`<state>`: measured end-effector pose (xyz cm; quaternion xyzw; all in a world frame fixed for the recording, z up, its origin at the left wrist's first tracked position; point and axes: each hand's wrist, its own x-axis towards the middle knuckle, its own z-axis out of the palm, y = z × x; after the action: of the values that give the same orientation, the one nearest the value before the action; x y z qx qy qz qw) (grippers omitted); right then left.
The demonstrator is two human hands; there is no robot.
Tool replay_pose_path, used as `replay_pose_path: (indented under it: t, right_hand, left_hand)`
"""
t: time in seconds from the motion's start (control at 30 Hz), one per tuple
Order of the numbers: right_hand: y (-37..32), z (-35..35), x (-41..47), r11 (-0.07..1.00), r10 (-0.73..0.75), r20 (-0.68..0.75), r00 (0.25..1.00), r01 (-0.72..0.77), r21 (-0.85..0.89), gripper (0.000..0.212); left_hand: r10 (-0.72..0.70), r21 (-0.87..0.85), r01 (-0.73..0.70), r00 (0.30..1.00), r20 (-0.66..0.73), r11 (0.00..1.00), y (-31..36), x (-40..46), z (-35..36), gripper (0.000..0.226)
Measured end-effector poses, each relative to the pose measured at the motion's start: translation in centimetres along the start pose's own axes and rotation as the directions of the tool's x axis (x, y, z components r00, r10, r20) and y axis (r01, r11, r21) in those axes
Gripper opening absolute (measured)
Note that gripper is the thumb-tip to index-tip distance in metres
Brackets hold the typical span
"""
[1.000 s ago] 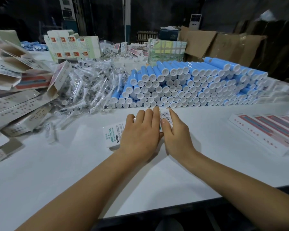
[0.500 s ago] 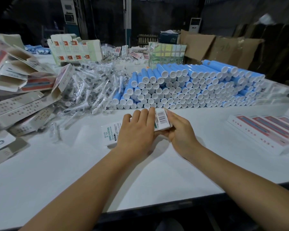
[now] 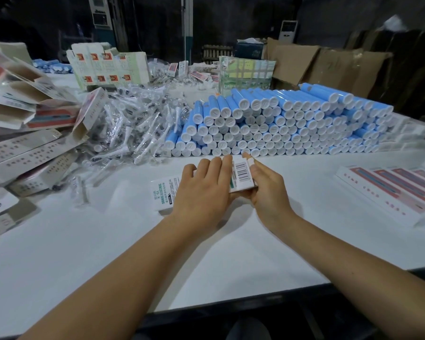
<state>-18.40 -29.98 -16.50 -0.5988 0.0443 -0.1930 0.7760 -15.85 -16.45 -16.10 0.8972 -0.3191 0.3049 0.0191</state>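
Observation:
A long white carton (image 3: 164, 192) with green print and a barcode lies crosswise in the middle of the white table (image 3: 103, 246). My left hand (image 3: 204, 190) lies over its middle, fingers reaching across the top to the far edge, thumb tucked under the near edge. My right hand (image 3: 268, 190) holds the barcode end, fingers along the end face. That end is tilted up off the table while the printed left end stays low.
A wide stack of blue tubes with white caps (image 3: 280, 123) stands just behind the hands. Bagged white brush heads (image 3: 133, 123) are heaped at its left. Open and flat cartons (image 3: 22, 155) crowd the left side; red-printed boxes (image 3: 390, 190) lie in a row at right.
The carton lay flat under both hands. Its barcode end has since risen and turned toward me, with my right hand moving under and around that end.

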Motion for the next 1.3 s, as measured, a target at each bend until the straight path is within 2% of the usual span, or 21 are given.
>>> replay_pose_path:
  t: [0.13,0.27,0.37,0.53,0.6,0.7,0.8,0.9,0.97,1.07,1.13,1.3]
  right_hand:
    - [0.2,0.1,-0.1,1.000,0.000,-0.031,1.000,-0.001,-0.018,0.031]
    - [0.7,0.1,-0.5,0.972,-0.097,-0.074,0.993,0.079,-0.221,0.035]
    - [0.8,0.0,-0.7,0.937,-0.162,-0.042,0.986,0.140,-0.321,0.038]
    - [0.6,0.2,-0.6,0.922,-0.150,0.022,0.988,0.148,-0.358,0.046]
    - [0.5,0.2,-0.7,0.909,-0.178,0.017,0.984,0.171,-0.381,0.040]
    - [0.6,0.2,-1.2,0.829,-0.272,0.036,0.962,0.253,-0.498,0.030]
    - [0.8,0.3,-1.4,0.721,-0.352,0.073,0.933,0.320,-0.615,0.033]
    - [0.7,0.3,-1.6,0.675,-0.381,0.116,0.917,0.362,-0.643,0.034]
    - [0.6,0.2,-1.6,0.688,-0.361,0.119,0.925,0.351,-0.636,0.034]
    - [0.4,0.3,-1.4,0.806,-0.257,0.070,0.964,0.254,-0.535,0.041]
    - [0.2,0.4,-1.3,0.842,-0.233,0.050,0.971,0.228,-0.489,0.047]
    - [0.4,0.3,-1.2,0.805,-0.262,0.024,0.965,0.232,-0.546,0.047]
  left_hand:
    - [0.009,0.028,-0.009,1.000,0.021,1.000,0.3,0.0,-0.2,0.070]
    - [0.001,0.052,-0.004,0.999,0.052,0.999,0.7,-0.1,-0.4,0.070]
    - [-0.006,0.034,0.005,0.999,0.037,0.999,0.5,0.0,-0.4,0.072]
    - [-0.048,0.000,0.048,0.997,0.064,0.999,0.0,0.5,0.1,0.078]
    - [-0.083,-0.022,0.084,0.994,0.071,0.996,0.0,0.8,0.4,0.079]
    - [-0.086,-0.015,0.087,0.992,0.089,0.996,-0.1,0.9,0.7,0.079]
    - [-0.077,0.002,0.077,0.993,0.092,0.997,-0.1,0.8,0.5,0.081]
    - [-0.066,0.011,0.065,0.991,0.116,0.998,-0.1,0.8,0.5,0.082]
    - [-0.064,0.006,0.064,0.991,0.118,0.998,-0.3,0.7,0.5,0.080]
    - [-0.072,-0.005,0.074,0.990,0.119,0.997,-0.3,0.7,0.4,0.081]
    - [-0.061,-0.017,0.063,0.990,0.124,0.998,0.0,0.7,0.2,0.083]
    - [-0.016,-0.023,0.019,0.994,0.112,1.000,0.6,0.5,0.2,0.074]
